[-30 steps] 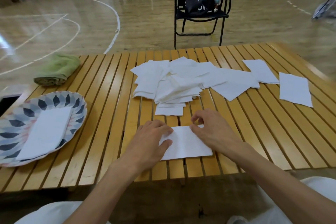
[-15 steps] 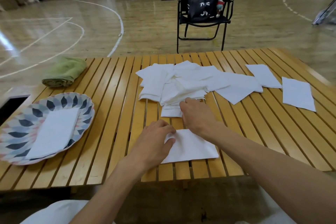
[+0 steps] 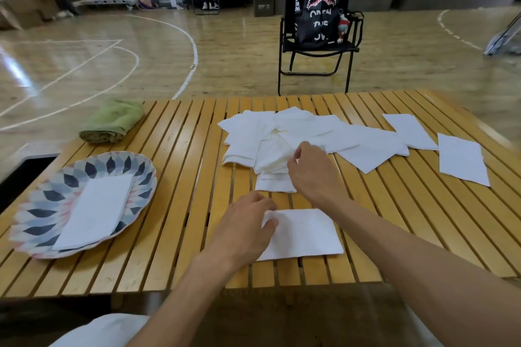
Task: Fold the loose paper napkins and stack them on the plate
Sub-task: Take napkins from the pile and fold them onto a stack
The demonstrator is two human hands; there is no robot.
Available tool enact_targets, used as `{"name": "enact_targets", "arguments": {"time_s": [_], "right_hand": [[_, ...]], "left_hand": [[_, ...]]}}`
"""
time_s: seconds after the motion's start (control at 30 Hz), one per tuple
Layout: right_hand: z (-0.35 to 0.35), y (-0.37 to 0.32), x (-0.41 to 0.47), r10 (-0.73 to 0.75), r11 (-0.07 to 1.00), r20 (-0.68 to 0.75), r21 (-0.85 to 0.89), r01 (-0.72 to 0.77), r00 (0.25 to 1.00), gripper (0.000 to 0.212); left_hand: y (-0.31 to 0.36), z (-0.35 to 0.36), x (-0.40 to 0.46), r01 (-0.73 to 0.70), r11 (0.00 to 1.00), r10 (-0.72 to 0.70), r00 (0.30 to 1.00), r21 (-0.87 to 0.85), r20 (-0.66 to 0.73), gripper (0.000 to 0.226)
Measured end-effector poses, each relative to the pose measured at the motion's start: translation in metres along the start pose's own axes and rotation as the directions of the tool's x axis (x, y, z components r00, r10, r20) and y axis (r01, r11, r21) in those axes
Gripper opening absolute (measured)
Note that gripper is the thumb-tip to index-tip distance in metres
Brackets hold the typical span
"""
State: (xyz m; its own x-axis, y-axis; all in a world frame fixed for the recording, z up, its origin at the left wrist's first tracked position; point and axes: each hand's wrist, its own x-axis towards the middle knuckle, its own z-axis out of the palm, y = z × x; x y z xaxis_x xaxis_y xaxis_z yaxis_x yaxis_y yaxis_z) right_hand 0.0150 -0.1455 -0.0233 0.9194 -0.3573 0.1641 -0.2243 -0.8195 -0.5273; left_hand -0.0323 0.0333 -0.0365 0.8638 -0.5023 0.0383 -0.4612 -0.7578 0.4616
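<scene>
Green towel (image 3: 112,120), backpack (image 3: 320,13) on chair (image 3: 287,45)

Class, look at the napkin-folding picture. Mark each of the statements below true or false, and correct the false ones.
1. A folded napkin lies on the patterned plate. True.
2. The right hand rests on the plate. False: it reaches into the napkin pile.
3. The left hand touches the folded napkin near the table's front edge. True.
4. The green cloth lies on the plate. False: it lies on the table, beyond the plate.
</scene>
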Motion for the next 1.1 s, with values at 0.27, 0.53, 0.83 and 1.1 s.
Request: {"name": "enact_targets", "arguments": {"time_s": [0.27,0.53,0.83,1.1], "right_hand": [[0.004,-0.009,0.070,0.033,0.989,0.094,-0.145,-0.019,0.995,0.033],[-0.019,-0.007,0.082,0.096,0.995,-0.065,-0.024,-0.097,0.993,0.012],[-0.095,0.002,0.077,0.158,0.859,-0.139,0.507,-0.067,0.978,0.014],[-0.117,0.004,0.003,0.078,0.455,0.232,0.857,-0.242,0.970,0.017]], "left_hand": [[-0.005,0.002,0.004,0.019,1.000,-0.019,0.999,0.006,-0.032,0.031],[-0.008,-0.002,0.008,0.014,1.000,-0.015,0.999,-0.003,-0.039,0.031],[-0.001,-0.010,0.006,0.018,0.989,-0.040,0.989,-0.149,-0.144,0.032],[0.011,-0.025,0.006,0.053,0.811,-0.183,0.969,-0.582,-0.168,0.049]]}}
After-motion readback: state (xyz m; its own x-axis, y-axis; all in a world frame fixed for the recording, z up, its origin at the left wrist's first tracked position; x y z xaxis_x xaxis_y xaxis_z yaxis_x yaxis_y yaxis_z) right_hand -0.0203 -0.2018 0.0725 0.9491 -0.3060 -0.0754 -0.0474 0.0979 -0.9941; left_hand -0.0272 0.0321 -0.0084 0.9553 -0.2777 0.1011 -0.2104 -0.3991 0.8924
